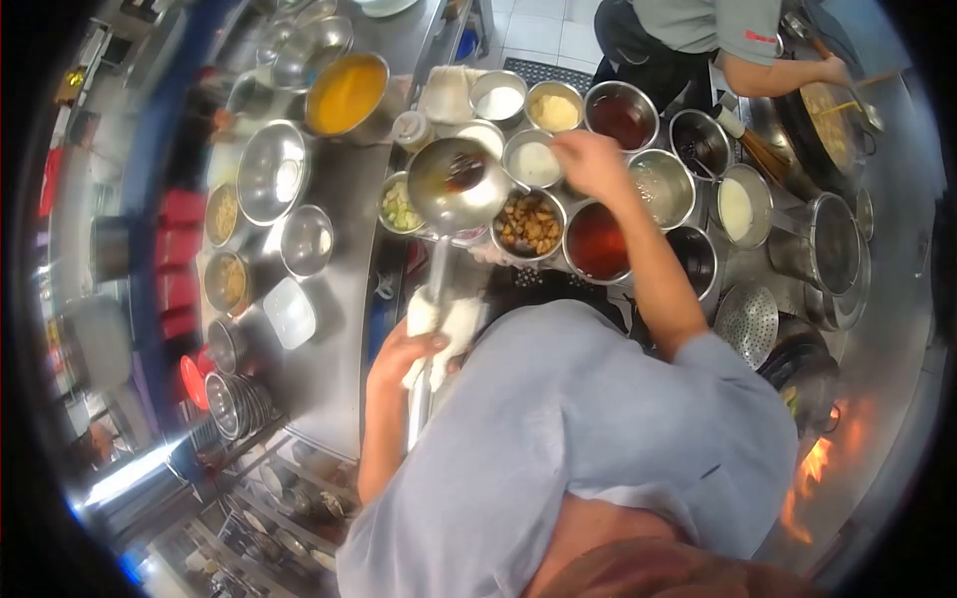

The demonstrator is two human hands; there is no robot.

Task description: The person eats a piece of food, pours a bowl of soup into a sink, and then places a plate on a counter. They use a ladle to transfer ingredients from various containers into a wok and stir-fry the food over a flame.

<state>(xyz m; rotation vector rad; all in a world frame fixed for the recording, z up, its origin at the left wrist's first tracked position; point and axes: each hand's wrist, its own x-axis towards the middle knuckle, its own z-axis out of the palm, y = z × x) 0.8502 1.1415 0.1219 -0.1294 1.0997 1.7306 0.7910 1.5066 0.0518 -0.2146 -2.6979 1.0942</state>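
Note:
My left hand (409, 354) is closed around the long metal handle of a ladle (427, 199), with a white cloth (454, 334) bunched at the grip. Dark sauce or paste lies in the ladle's bowl, which is held over the row of seasoning containers. My right hand (590, 164) reaches to a metal container of white powder (533, 164), fingers pinched at its rim. What they hold, if anything, is too small to make out. Beside them stand containers of brown chunks (528, 224), red liquid (598, 244) and chopped green pieces (401, 204).
To the left, a steel counter (339, 369) carries metal bowls (271, 171) and a pot of orange liquid (347, 93). On the right, flames (815, 463) rise beside a wok (807, 389), near a perforated strainer (748, 324). Another person's arm (768, 78) works over a far wok (825, 130).

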